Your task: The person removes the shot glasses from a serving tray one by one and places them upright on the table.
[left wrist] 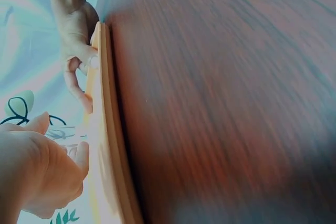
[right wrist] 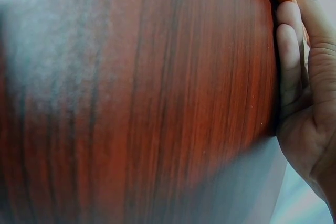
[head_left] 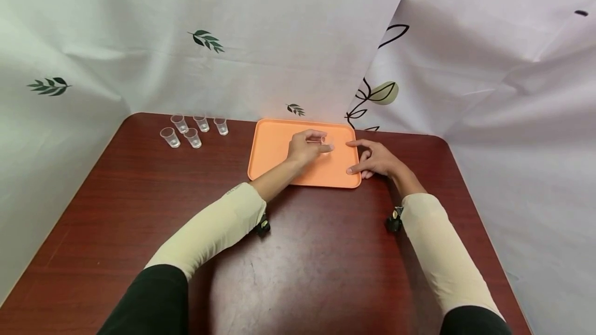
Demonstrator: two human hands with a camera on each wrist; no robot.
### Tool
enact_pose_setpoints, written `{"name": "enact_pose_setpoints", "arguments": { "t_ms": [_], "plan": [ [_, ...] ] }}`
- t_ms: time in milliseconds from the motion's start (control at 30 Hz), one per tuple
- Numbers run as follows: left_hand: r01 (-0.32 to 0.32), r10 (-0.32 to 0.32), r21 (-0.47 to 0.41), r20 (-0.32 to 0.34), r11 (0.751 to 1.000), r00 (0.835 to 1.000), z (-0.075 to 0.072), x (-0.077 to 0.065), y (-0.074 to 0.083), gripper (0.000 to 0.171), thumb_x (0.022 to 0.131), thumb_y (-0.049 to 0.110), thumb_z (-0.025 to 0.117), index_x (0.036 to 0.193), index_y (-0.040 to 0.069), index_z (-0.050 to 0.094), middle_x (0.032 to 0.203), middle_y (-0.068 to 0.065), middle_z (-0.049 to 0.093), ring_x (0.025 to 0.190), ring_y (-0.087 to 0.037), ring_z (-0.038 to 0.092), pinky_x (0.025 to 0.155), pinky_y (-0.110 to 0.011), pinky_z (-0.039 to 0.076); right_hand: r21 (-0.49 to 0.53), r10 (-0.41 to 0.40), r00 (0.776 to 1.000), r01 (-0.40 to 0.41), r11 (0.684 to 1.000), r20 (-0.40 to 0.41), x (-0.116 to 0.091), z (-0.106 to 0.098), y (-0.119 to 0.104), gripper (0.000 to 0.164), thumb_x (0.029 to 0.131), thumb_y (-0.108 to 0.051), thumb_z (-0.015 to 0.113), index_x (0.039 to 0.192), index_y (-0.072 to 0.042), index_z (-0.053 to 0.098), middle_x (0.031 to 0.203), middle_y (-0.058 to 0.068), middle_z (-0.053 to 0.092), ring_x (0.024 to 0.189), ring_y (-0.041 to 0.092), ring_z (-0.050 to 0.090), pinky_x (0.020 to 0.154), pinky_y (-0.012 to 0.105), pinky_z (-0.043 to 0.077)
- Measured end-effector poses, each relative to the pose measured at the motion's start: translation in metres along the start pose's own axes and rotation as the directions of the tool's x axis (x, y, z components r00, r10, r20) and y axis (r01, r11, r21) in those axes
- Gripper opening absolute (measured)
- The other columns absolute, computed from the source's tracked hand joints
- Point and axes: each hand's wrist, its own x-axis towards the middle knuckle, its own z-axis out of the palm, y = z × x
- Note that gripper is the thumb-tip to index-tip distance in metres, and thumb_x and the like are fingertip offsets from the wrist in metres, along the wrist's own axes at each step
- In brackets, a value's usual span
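Note:
My left hand [head_left: 303, 149] pinches a small clear plastic cup [left wrist: 64, 134] between thumb and fingers, over the right half of an orange tray [head_left: 270, 151]. In the left wrist view the cup sits low, close over the tray surface. At the tray's right edge is my right hand [head_left: 378, 159], with thumb and index finger reaching over the rim onto the tray. Its other fingers [right wrist: 289, 45] curl against the outside of that edge, as the right wrist view shows.
Several more clear cups [head_left: 193, 138] stand grouped at the table's back left. The dark red wooden table [head_left: 307, 252] meets a white, leaf-printed cloth [head_left: 261, 40] behind the tray. Cloth also hangs at both sides.

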Motion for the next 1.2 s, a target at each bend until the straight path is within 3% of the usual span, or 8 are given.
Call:
{"name": "enact_pose_setpoints", "arguments": {
  "t_ms": [133, 600, 900, 1067, 1200],
  "plan": [
    [-0.011, 0.011, -0.011, -0.007, 1.000, 1.000, -0.012, -0.003, 0.003, 0.047, 0.093, 0.013, 0.094, 0.137, 0.006, 0.080, 0.125, -0.012, 0.080, 0.114, -0.026, 0.078, 0.084, -0.024, 0.062, -0.002, -0.005, 1.000, 0.005, 1.000, -0.005, 0.000, -0.001, 0.000, 0.091, 0.085, -0.010, 0.101, 0.164, -0.017, 0.056, 0.066, 0.000, 0.064, 0.048, 0.009, 0.066, 0.053, 0.027, 0.065],
    [0.020, -0.019, -0.019, 0.038, 1.000, 0.999, -0.053, -0.016, -0.006, 0.050, 0.093, 0.013, 0.094, 0.140, 0.007, 0.078, 0.133, -0.014, 0.077, 0.119, -0.025, 0.075, 0.097, -0.036, 0.069, -0.005, -0.026, 1.000, 0.026, 1.000, 0.011, 0.002, 0.000, 0.000, 0.091, 0.086, -0.009, 0.100, 0.165, -0.016, 0.056, 0.068, 0.000, 0.063, 0.049, 0.009, 0.066, 0.054, 0.027, 0.064],
    [0.021, -0.021, -0.009, 0.026, 1.000, 0.999, -0.078, -0.027, 0.006, 0.050, 0.093, 0.012, 0.094, 0.140, 0.007, 0.078, 0.133, -0.012, 0.077, 0.123, -0.026, 0.074, 0.104, -0.041, 0.067, 0.011, -0.027, 0.999, 0.026, 1.000, 0.018, 0.002, 0.000, 0.000, 0.091, 0.086, -0.008, 0.100, 0.166, -0.016, 0.056, 0.067, 0.000, 0.063, 0.049, 0.008, 0.066, 0.053, 0.025, 0.064],
    [0.020, -0.021, -0.013, -0.012, 1.000, 1.000, -0.093, -0.029, 0.009, 0.053, 0.093, 0.011, 0.095, 0.142, 0.004, 0.076, 0.134, -0.013, 0.077, 0.117, -0.020, 0.075, 0.096, -0.026, 0.065, 0.004, -0.028, 1.000, 0.028, 1.000, 0.012, 0.000, 0.000, 0.000, 0.091, 0.086, -0.009, 0.100, 0.165, -0.018, 0.056, 0.067, 0.000, 0.064, 0.049, 0.009, 0.066, 0.053, 0.026, 0.064],
    [0.030, -0.031, -0.032, -0.045, 0.999, 0.999, -0.107, -0.029, 0.008, 0.053, 0.093, 0.012, 0.094, 0.142, 0.004, 0.076, 0.131, -0.010, 0.077, 0.113, -0.015, 0.073, 0.092, -0.021, 0.064, 0.001, -0.029, 1.000, 0.029, 1.000, 0.008, -0.001, 0.000, -0.001, 0.091, 0.086, -0.009, 0.100, 0.165, -0.018, 0.056, 0.067, 0.000, 0.063, 0.048, 0.010, 0.065, 0.053, 0.027, 0.064]
  ]
}}
